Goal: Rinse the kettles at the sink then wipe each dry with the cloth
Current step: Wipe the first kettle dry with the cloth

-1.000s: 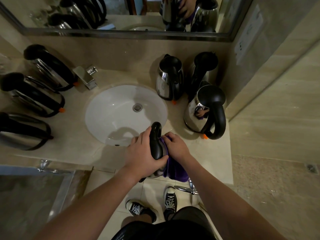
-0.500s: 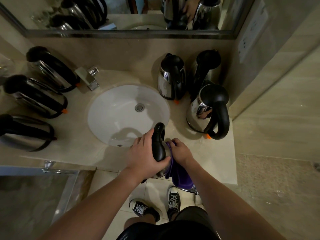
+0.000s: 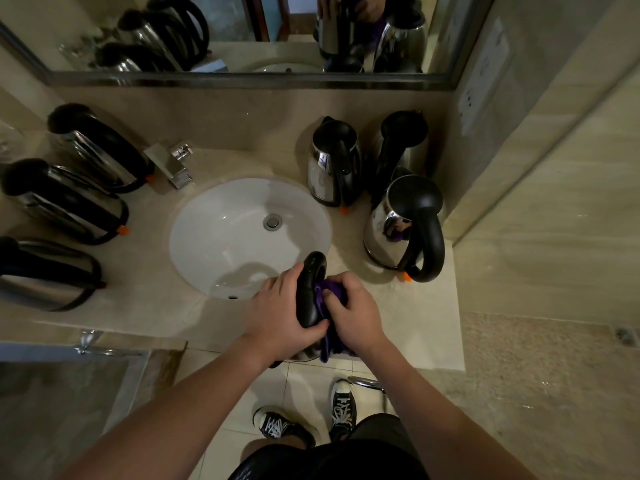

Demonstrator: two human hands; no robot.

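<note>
Kettle (image 3: 310, 292) gripped by my left hand (image 3: 277, 315); right hand (image 3: 353, 317) bunches cloth (image 3: 327, 341), drying it; next, wipe around.

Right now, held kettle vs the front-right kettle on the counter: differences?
The held kettle is gripped by the left hand while the right hand presses the purple cloth on it; the front-right kettle stands untouched and upright, body fully visible. Both have black handles.
</note>
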